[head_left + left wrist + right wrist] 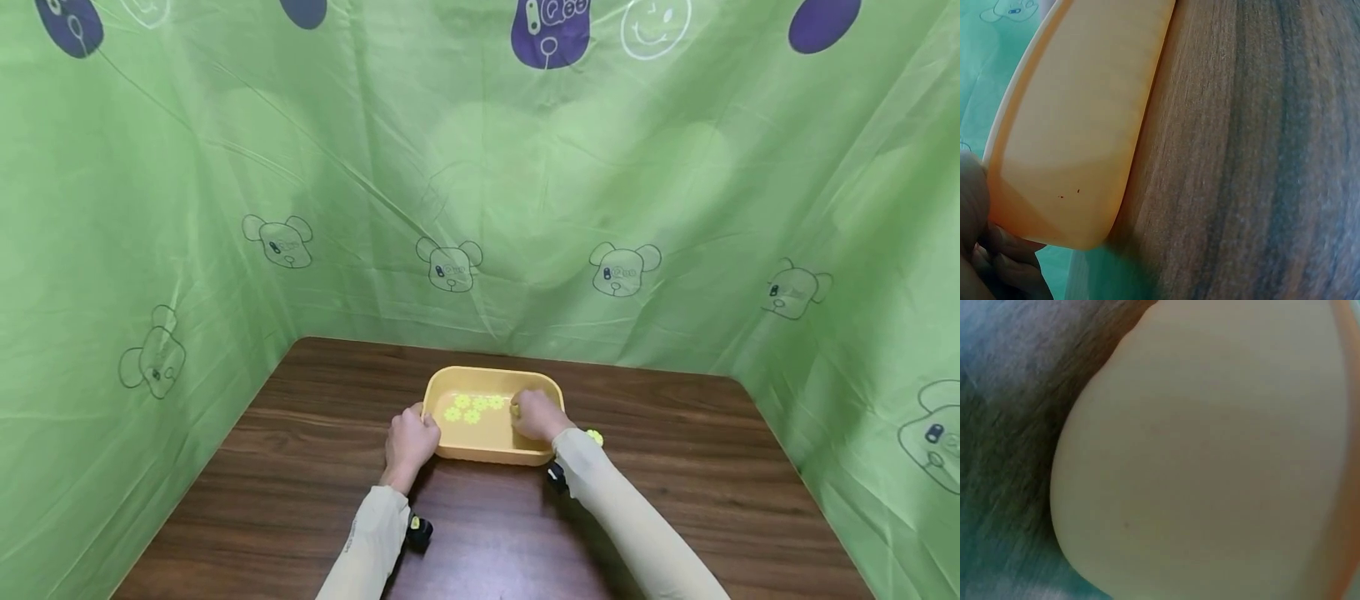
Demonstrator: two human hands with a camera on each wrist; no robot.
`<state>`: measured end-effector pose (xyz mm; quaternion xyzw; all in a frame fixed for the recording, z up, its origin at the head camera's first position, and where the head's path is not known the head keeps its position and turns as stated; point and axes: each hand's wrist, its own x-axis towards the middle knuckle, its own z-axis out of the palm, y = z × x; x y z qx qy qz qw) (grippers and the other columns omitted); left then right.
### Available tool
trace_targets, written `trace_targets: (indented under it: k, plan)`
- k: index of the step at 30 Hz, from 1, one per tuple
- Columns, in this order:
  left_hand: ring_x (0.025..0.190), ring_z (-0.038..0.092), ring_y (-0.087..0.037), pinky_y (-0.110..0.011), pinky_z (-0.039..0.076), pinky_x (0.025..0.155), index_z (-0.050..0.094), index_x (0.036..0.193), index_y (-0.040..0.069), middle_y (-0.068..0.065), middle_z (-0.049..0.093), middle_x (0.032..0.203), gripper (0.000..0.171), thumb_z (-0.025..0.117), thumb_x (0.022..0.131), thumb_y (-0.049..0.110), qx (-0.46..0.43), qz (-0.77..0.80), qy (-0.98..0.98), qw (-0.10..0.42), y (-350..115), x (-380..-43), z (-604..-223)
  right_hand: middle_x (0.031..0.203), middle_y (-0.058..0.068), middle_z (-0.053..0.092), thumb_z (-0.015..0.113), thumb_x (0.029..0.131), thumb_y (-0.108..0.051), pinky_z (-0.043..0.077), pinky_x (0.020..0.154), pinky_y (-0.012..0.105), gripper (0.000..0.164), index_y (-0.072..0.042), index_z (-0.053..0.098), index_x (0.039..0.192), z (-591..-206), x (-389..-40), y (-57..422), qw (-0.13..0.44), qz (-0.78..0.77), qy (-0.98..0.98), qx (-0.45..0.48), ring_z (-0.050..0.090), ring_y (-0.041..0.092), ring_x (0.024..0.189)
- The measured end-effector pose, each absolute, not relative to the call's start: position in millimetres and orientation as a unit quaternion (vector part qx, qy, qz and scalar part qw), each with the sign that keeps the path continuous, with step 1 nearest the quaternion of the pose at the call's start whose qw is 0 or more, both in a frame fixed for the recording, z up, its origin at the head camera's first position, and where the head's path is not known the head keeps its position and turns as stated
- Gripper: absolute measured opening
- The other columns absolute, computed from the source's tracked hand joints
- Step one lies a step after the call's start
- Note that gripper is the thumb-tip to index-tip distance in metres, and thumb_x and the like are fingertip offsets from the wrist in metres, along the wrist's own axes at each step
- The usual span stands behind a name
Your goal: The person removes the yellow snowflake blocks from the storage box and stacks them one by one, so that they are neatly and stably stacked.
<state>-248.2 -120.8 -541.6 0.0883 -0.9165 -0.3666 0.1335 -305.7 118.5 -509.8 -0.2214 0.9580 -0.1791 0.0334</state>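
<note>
A shallow yellow tray (pixel 480 454) with rounded corners stands on the table. Several small yellow-green flowers (pixel 472 416) lie together on the left half of its floor. My left hand (pixel 411 437) grips the tray's left rim; in the left wrist view its thumb and curled fingers (pixel 1013 265) hold the corner. My right hand (pixel 538 415) is inside the tray at its right end, its fingers curled downward. A small yellow piece (pixel 514 410) shows at those fingertips, mostly hidden by them. The right wrist view shows only the tray's outer wall (pixel 1210 456), with the hand out of sight.
Another yellow-green flower (pixel 595 437) shows just beyond my right sleeve, partly covered by it. The dark wooden table (pixel 675 467) extends around the tray. Green printed curtains (pixel 480 317) hang along the back and both sides of the table.
</note>
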Motion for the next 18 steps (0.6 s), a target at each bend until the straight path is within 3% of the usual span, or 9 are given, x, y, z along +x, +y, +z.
trace_targets:
  k: [2,5,8,12,15,18]
  plan:
    - [0.085,0.069,-0.046,-0.056,0.051,0.066,0.073,0.108,0.003,-0.027,0.073,0.097,0.030,0.052,0.092,0.017,0.089,-0.367,-0.916,0.134,-121.3,-248.3,-540.8,0.076,0.009,0.065,0.067,0.085,0.000,0.044,0.060,0.030,0.005,0.003,0.070,0.088,-509.7,-306.8,117.9,0.033,-0.181,0.958,-0.222,0.049,0.016,0.063]
    - [0.086,0.069,-0.046,-0.057,0.051,0.066,0.073,0.108,0.003,-0.027,0.073,0.098,0.030,0.052,0.093,0.018,0.089,-0.369,-0.916,0.130,-121.6,-247.7,-539.4,0.097,0.016,0.074,0.069,0.081,0.001,0.052,0.071,0.035,0.021,0.005,0.073,0.101,-508.9,-308.8,116.8,0.025,-0.181,0.960,-0.212,0.058,0.019,0.074]
    - [0.086,0.069,-0.045,-0.056,0.051,0.067,0.073,0.109,0.003,-0.026,0.073,0.097,0.030,0.052,0.093,0.018,0.089,-0.369,-0.916,0.129,-121.5,-247.7,-538.7,0.075,0.009,0.063,0.070,0.076,0.002,0.047,0.063,0.033,0.006,0.004,0.067,0.081,-509.9,-311.1,116.6,0.023,-0.178,0.964,-0.196,0.051,0.018,0.067]
    - [0.085,0.070,-0.045,-0.056,0.051,0.066,0.073,0.110,0.004,-0.026,0.073,0.098,0.030,0.053,0.093,0.018,0.089,-0.368,-0.917,0.127,-121.5,-248.2,-538.9,0.057,-0.004,0.025,0.070,0.074,0.003,0.025,0.050,0.026,0.040,-0.011,0.038,0.056,-514.8,-312.7,117.1,0.014,-0.180,0.968,-0.177,0.026,0.013,0.053]
    - [0.085,0.069,-0.045,-0.056,0.051,0.065,0.073,0.109,0.004,-0.026,0.073,0.098,0.029,0.053,0.093,0.018,0.089,-0.370,-0.916,0.128,-121.8,-248.3,-539.2,0.055,-0.009,0.015,0.067,0.070,0.005,0.017,0.048,0.024,0.049,-0.017,0.027,0.052,-518.0,-312.8,117.4,0.002,-0.195,0.966,-0.172,0.016,0.010,0.051]
    - [0.085,0.070,-0.044,-0.055,0.051,0.065,0.073,0.108,0.004,-0.026,0.073,0.097,0.028,0.053,0.093,0.017,0.089,-0.372,-0.915,0.127,-122.1,-247.4,-539.7,0.053,-0.011,0.012,0.067,0.067,0.005,0.014,0.048,0.023,0.050,-0.018,0.026,0.051,-518.7,-311.1,117.1,0.016,-0.219,0.961,-0.167,0.012,0.007,0.050]
